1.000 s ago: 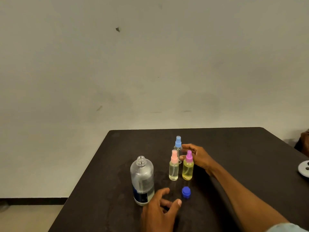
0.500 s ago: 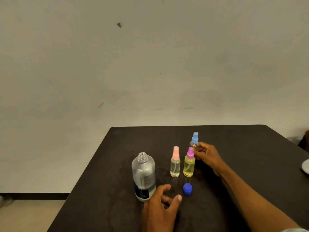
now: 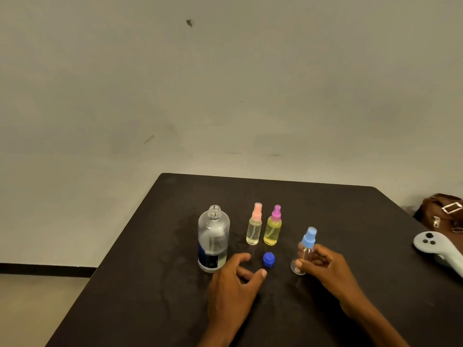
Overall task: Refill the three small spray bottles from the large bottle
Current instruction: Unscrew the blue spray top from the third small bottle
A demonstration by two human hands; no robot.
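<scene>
The right hand (image 3: 323, 267) clasped the blue-capped spray bottle (image 3: 308, 242); the left hand (image 3: 233, 284) lay loose. Unscrewing its sprayer probably wanted it held upright.

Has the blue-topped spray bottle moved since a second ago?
Yes. The right hand has carried the blue-topped bottle from behind the pink-topped bottle and purple-topped bottle to their right, nearer the camera.

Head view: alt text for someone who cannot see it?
The right hand grips a small clear spray bottle with a light-blue top at a black table. The left hand rests beside an uncapped large clear bottle and a blue cap; a pink-topped spray bottle and a magenta-topped spray bottle, both yellowish inside, stand behind.
</scene>
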